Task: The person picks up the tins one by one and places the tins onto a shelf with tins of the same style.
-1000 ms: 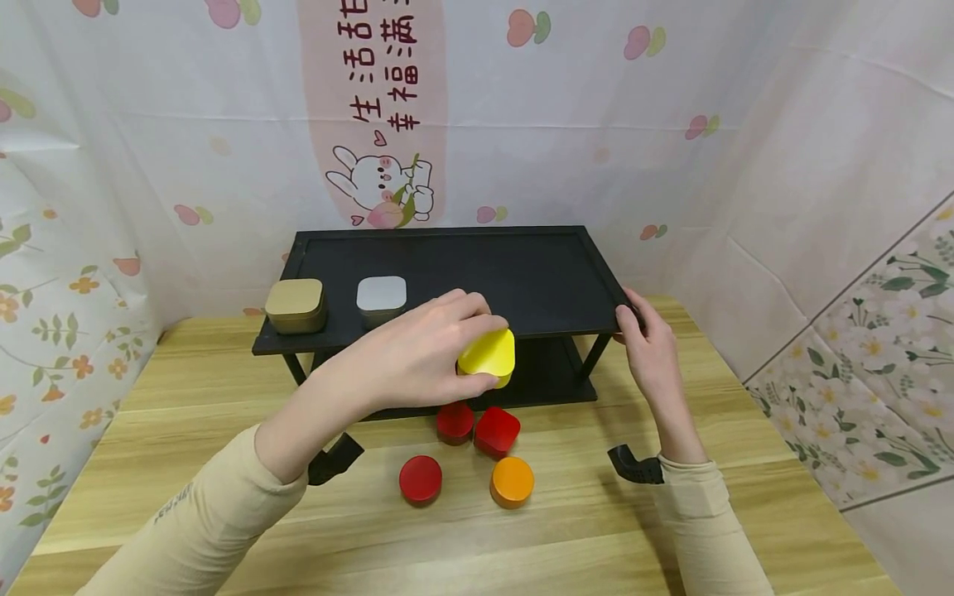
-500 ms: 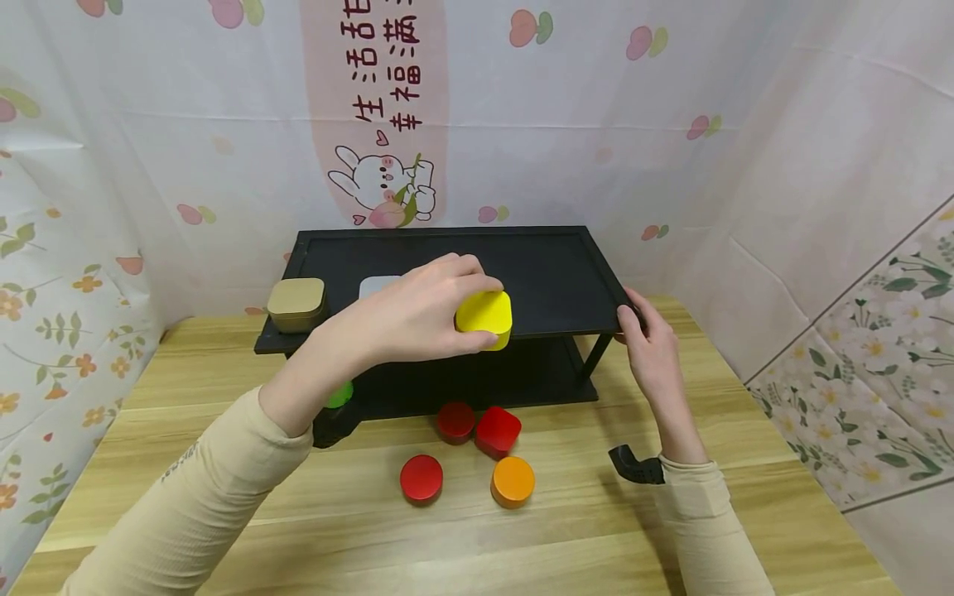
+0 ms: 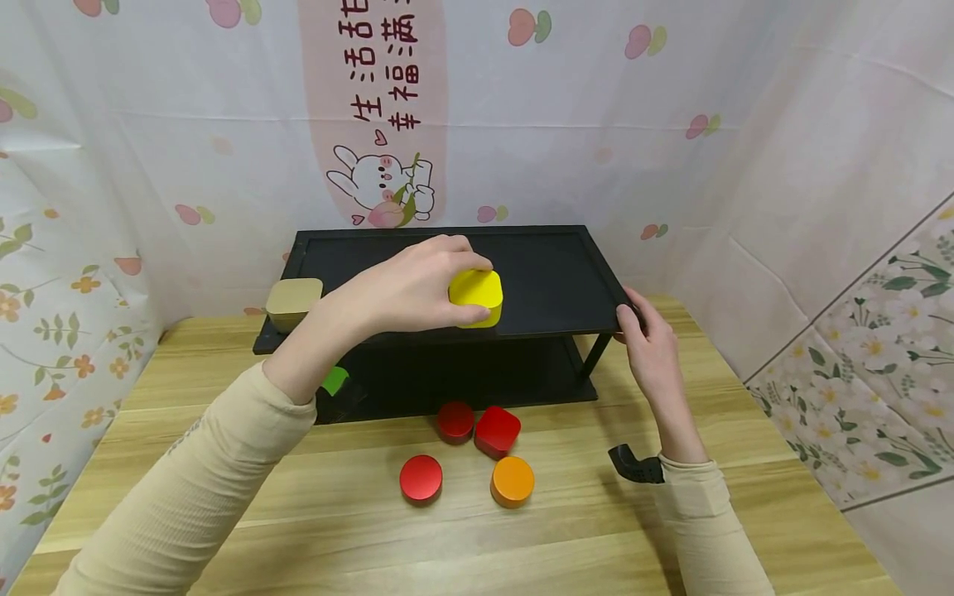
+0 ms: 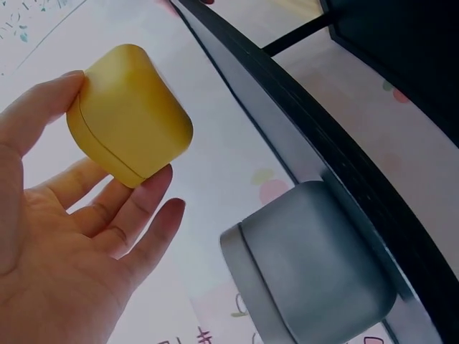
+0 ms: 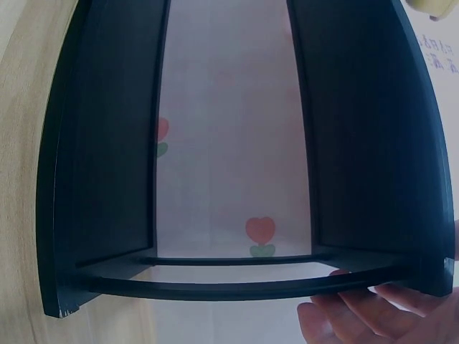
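Observation:
My left hand (image 3: 413, 285) pinches a small yellow square tin (image 3: 477, 294) with rounded corners between thumb and fingers. It holds the tin over the front part of the black two-tier shelf's top (image 3: 544, 281). In the left wrist view a seam runs round the yellow tin, which is apart from the grey-silver square tin (image 4: 315, 265) on the top tier. My arm and hand hide that silver tin in the head view. At the shelf's front right corner, my right hand (image 3: 652, 343) grips the edge, thumb on top. A gold square tin (image 3: 294, 298) sits at the top's left end.
In front of the shelf, on the wooden table (image 3: 358, 546), are two red round tins (image 3: 421, 478), a red square tin (image 3: 498, 431) and an orange round tin (image 3: 513, 480). Something green (image 3: 334, 380) shows on the lower tier, partly hidden. A printed cloth (image 3: 596, 165) hangs behind.
My left hand has raised the yellow tin from in front of the shelf to over its top, moving slightly left. My right hand has stayed on the corner.

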Motion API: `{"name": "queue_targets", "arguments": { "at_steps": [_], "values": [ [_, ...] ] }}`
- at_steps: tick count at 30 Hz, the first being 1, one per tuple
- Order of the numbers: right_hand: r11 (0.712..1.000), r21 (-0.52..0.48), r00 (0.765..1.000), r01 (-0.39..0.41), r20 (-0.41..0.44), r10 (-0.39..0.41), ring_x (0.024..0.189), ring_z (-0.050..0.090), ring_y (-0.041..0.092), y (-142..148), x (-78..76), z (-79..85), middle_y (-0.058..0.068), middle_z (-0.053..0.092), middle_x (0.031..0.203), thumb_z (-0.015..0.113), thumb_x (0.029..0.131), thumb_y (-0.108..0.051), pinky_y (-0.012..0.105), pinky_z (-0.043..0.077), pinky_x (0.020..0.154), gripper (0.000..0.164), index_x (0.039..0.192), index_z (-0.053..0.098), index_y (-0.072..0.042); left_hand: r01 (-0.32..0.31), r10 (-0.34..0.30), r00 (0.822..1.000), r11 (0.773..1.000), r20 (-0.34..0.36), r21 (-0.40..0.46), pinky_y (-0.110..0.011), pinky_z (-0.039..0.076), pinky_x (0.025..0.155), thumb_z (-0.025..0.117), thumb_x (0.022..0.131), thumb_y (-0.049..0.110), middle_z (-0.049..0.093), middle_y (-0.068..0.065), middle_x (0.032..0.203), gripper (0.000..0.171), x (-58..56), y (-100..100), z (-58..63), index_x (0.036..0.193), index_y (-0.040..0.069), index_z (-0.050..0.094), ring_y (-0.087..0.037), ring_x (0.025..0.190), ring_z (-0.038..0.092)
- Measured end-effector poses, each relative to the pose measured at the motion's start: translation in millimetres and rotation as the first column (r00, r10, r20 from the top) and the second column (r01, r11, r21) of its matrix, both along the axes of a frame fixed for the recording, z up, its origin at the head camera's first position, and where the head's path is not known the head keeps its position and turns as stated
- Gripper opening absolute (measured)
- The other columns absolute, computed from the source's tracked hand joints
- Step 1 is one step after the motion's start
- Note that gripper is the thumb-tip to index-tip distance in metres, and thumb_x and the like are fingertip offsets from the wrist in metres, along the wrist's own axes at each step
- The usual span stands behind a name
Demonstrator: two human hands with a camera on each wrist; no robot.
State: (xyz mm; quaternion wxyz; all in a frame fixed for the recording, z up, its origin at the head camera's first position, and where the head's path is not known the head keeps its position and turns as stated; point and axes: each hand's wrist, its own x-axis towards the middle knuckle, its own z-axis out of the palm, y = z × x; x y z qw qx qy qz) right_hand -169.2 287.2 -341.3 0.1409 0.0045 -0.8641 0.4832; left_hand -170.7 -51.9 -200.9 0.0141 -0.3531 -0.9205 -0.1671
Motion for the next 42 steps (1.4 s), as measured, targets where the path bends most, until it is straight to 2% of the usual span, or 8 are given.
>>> {"name": "queue_targets", "arguments": {
  "at_steps": [4,11,16,19,23,27,33,42],
  "values": [
    [1.000,0.001,1.000,0.004,0.005,-0.004,0.100,0.058,-0.011,0.4,-0.1,-0.1,0.015,0.052,0.154,0.040,0.109,-0.047,0.003,0.049,0.084,0.054,0.158,0.042,-0.026,-0.028,0.028,0.999,1.000,0.023,-0.001,-0.037,0.056,0.093,0.073,0.089,0.035,0.063,-0.010,0.124,0.053,-2.8,0.0,-0.8,0.136,0.010,0.065,-0.025,0.109,0.056],
    [1.000,0.015,1.000,0.004,0.000,-0.004,0.115,0.065,0.017,0.6,-0.3,-0.2,0.014,0.053,0.154,0.040,0.109,-0.048,0.010,0.053,0.088,0.054,0.158,0.042,-0.027,-0.057,0.057,0.998,0.998,0.027,-0.004,-0.039,0.056,0.095,0.073,0.088,0.034,0.063,-0.010,0.125,0.054,-8.2,0.7,-3.8,0.136,0.010,0.065,-0.026,0.110,0.056],
    [1.000,0.008,1.000,0.001,0.003,-0.001,0.121,0.064,0.023,1.0,-0.6,-0.9,0.013,0.053,0.155,0.039,0.109,-0.048,0.016,0.055,0.093,0.054,0.158,0.042,-0.027,-0.059,0.059,0.998,0.998,0.035,-0.015,-0.038,0.056,0.095,0.073,0.088,0.034,0.063,-0.010,0.124,0.054,-11.5,2.1,-5.4,0.135,0.010,0.065,-0.026,0.110,0.056],
    [1.000,-0.002,1.000,-0.004,0.004,0.004,0.124,0.063,0.028,1.2,-1.0,-1.3,0.013,0.052,0.155,0.040,0.109,-0.047,0.014,0.055,0.092,0.054,0.158,0.041,-0.026,-0.060,0.061,0.997,0.998,0.041,-0.022,-0.039,0.055,0.094,0.073,0.088,0.035,0.063,-0.010,0.124,0.054,-14.3,2.4,-6.3,0.135,0.010,0.065,-0.026,0.110,0.056],
    [1.000,-0.004,1.000,-0.002,0.000,0.002,0.120,0.064,0.025,1.1,-1.2,-1.2,0.014,0.052,0.155,0.040,0.109,-0.047,0.007,0.052,0.087,0.054,0.158,0.042,-0.025,-0.063,0.064,0.997,0.998,0.051,-0.032,-0.040,0.055,0.096,0.072,0.088,0.034,0.064,-0.011,0.125,0.055,-18.5,1.6,-7.9,0.136,0.009,0.065,-0.027,0.110,0.056],
    [1.000,0.003,1.000,0.002,-0.004,-0.002,0.117,0.064,0.020,0.5,-0.3,-0.2,0.015,0.053,0.154,0.040,0.109,-0.047,0.008,0.052,0.088,0.054,0.158,0.043,-0.025,-0.061,0.063,0.996,0.997,0.059,-0.042,-0.040,0.054,0.097,0.073,0.088,0.034,0.064,-0.012,0.127,0.055,-21.4,0.9,-9.9,0.137,0.009,0.064,-0.028,0.110,0.057],
    [1.000,0.000,1.000,-0.001,-0.009,0.001,0.123,0.063,0.031,-0.3,0.9,0.6,0.015,0.052,0.154,0.040,0.109,-0.047,0.010,0.053,0.089,0.055,0.158,0.042,-0.023,-0.055,0.060,0.996,0.996,0.065,-0.066,-0.040,0.053,0.098,0.072,0.089,0.034,0.064,-0.012,0.127,0.056,-25.8,1.9,-13.6,0.138,0.008,0.064,-0.028,0.111,0.056],
    [1.000,-0.009,1.000,-0.011,-0.013,0.011,0.125,0.063,0.035,-0.3,0.5,0.7,0.017,0.051,0.155,0.040,0.109,-0.046,0.002,0.047,0.084,0.055,0.158,0.041,-0.022,-0.066,0.073,0.995,0.993,0.073,-0.097,-0.042,0.052,0.103,0.072,0.090,0.034,0.063,-0.013,0.131,0.058,-27.3,1.5,-16.8,0.140,0.008,0.062,-0.029,0.115,0.055]
  ]
}}
